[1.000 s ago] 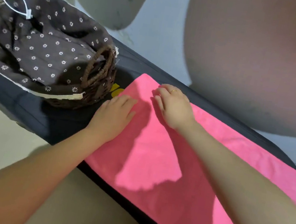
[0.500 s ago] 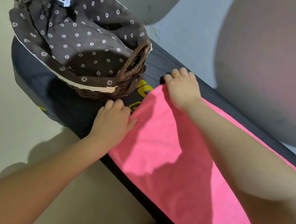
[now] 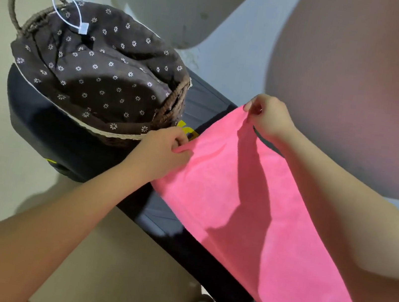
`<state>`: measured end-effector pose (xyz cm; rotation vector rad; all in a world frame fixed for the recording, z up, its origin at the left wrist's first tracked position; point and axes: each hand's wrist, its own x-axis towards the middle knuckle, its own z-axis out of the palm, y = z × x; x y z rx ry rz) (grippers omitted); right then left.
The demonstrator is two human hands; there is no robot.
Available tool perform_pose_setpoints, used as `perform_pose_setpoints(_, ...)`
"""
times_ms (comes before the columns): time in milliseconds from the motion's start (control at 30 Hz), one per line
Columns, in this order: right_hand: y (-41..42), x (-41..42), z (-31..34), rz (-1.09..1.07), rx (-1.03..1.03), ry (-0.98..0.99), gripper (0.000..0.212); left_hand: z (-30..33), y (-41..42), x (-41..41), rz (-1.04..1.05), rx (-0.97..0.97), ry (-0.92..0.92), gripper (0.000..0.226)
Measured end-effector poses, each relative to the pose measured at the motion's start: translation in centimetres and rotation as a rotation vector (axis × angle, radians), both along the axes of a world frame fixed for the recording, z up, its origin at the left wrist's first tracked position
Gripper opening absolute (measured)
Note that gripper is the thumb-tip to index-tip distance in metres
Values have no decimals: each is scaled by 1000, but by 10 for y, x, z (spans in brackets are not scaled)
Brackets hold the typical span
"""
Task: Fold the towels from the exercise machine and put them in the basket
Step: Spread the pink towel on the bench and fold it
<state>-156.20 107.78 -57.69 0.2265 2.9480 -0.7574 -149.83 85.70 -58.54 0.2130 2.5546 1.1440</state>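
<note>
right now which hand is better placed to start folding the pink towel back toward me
Right hand, marginally. It pinches the far corner of the pink towel already lifted off the machine. The left hand grips the near corner low, beside the basket.

Towel [image 3: 249,211]: soft pink cloth, matt, with a fine nap. Basket [image 3: 171,109]: coarse brown woven wicker, rough twisted handle [image 3: 13,6]; liner [image 3: 105,76] of matt brown cotton printed with small white flowers, edged in cream trim. Machine [image 3: 39,130]: dark smooth plastic, slightly glossy. Tie [image 3: 82,27]: thin white plastic.
</note>
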Motion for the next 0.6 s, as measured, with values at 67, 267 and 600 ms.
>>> perform_pose_setpoints(67, -7, -4, 5, -64, -186, 22, 35, 11, -6, -5, 18, -42, 15, 8)
perform_pose_setpoints(267, -53, -23, 56, -269, -1031, 2, 33, 52, -30, -17, 57, 10, 177, 18)
perform_pose_setpoints(600, 18, 32, 59, -532, -595, 221, 40, 48, 52, 25, -314, 273, 44, 31)
